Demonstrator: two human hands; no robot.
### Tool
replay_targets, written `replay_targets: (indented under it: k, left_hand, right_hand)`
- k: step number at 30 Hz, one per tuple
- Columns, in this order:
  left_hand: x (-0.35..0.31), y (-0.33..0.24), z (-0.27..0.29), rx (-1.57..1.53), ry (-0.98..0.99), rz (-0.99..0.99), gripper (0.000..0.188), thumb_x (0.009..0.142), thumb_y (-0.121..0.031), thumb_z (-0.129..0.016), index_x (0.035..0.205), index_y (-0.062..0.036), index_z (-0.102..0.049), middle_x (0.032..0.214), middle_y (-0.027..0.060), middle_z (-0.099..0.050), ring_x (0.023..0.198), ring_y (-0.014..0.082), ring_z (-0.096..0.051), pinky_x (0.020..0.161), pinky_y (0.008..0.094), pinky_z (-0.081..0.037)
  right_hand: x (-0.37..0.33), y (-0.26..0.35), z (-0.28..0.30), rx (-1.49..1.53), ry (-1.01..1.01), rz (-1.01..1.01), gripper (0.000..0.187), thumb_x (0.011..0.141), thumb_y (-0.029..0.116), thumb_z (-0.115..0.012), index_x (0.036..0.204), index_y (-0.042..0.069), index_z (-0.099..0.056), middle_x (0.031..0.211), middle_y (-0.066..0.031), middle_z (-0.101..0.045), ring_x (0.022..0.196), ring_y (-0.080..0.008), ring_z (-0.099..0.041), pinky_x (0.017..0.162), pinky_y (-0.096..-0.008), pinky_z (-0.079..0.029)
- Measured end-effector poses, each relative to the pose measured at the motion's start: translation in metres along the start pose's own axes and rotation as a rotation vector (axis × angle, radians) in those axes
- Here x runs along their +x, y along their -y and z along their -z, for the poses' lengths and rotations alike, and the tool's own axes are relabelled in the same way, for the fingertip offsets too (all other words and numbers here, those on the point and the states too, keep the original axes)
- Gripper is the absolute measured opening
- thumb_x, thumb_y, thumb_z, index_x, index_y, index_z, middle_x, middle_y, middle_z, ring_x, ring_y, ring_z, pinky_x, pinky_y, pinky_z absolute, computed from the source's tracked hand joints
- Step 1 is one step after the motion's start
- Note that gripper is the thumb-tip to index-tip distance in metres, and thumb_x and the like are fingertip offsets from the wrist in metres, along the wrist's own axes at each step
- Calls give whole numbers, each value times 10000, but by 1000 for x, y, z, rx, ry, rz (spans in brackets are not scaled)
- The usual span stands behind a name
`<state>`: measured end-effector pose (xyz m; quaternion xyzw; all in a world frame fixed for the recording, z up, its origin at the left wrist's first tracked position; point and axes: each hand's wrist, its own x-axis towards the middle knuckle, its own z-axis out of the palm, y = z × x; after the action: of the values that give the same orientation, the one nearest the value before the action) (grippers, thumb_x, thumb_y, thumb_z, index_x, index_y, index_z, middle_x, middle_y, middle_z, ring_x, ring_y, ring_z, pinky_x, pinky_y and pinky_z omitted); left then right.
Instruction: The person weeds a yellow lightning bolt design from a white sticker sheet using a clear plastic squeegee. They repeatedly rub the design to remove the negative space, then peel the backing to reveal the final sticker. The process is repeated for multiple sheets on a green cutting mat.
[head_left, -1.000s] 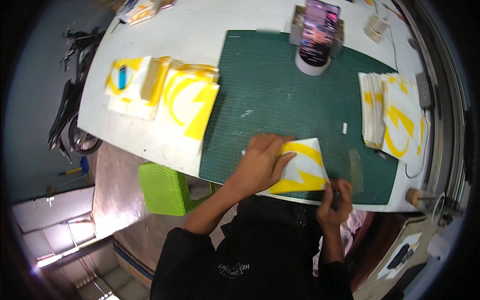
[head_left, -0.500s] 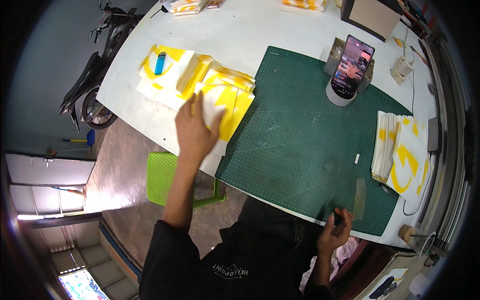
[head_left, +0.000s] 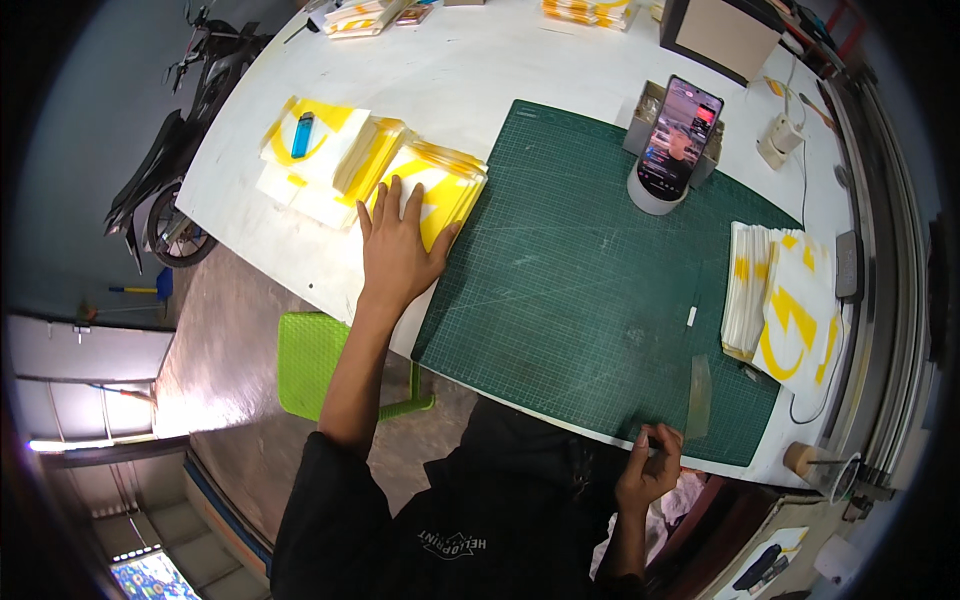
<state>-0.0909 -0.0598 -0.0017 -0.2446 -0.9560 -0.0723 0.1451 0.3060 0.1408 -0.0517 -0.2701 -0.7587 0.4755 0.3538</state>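
1. Head view: my left hand (head_left: 398,250), left of centre, lies palm down with fingers spread on the yellow-and-white stack (head_left: 447,180), gripping nothing that I can see.
2. My right hand (head_left: 650,468), lower right of centre, is half curled, thumb near the fingertips; I cannot tell whether they pinch anything.
3. The stack lies up and left of my right hand, directly under my left, the nearer one. Its long axis seems to slant from upper right to lower left, though my hand covers much of it.
4. A second ago both hands were on a piece at the lower edge of the green cutting mat (head_left: 580,300); now they are well apart.
5. Farther out, a blue lighter (head_left: 302,135) lies upper left, a phone (head_left: 683,140) stands upper right.
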Motion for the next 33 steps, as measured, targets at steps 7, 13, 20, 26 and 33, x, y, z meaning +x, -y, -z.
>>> replay_targets:
  k: [7, 13, 20, 26, 33]
  left_hand:
    - [-27, -67, 28, -496, 70, -277, 775, 920, -444, -786, 1497, 5, -530, 1552, 261, -506, 1500, 451, -414, 1255, 664, -190]
    - [-57, -125, 23, -792, 497, -702, 817, 918, -508, -767, 1522, -14, -524, 1522, 211, -567, 1449, 371, -519, 1287, 663, -138]
    - [-99, -168, 34, -1079, 817, -1103, 739, 917, -539, -746, 1381, 24, -629, 1326, 197, -698, 1255, 348, -680, 1283, 693, -135]
    - [-111, -172, 71, -1200, 1100, -1277, 784, 935, -583, -730, 1368, 63, -625, 1130, 230, -723, 1154, 386, -706, 1290, 582, -238]
    - [-101, -170, 112, -1468, 1229, -1267, 853, 919, -539, -781, 1467, 72, -547, 1383, 295, -635, 1255, 495, -624, 1147, 589, -427]
  right_hand:
    - [13, 14, 2, -70, 237, -22, 494, 878, 112, -823, 1323, 7, -638, 1053, -133, -754, 1080, -300, -685, 1068, -498, -459]
    - [53, 74, 29, 244, 976, -23, 1025, 832, 497, -872, 1616, 39, -399, 1121, -87, -749, 1122, -265, -715, 1274, -604, -195]
    - [75, 94, 53, 693, 1020, -36, 1286, 800, 892, -618, 1618, -62, -341, 991, -130, -759, 1045, -352, -748, 1281, -665, -33]
    - [82, 78, 52, 699, 880, -204, 1330, 801, 949, -545, 1593, -103, -356, 866, -137, -731, 912, -308, -753, 1293, -604, -63]
    - [65, 38, 38, 886, 893, -379, 1334, 799, 967, -518, 1609, -79, -353, 810, -130, -690, 813, -244, -684, 957, -422, -477]
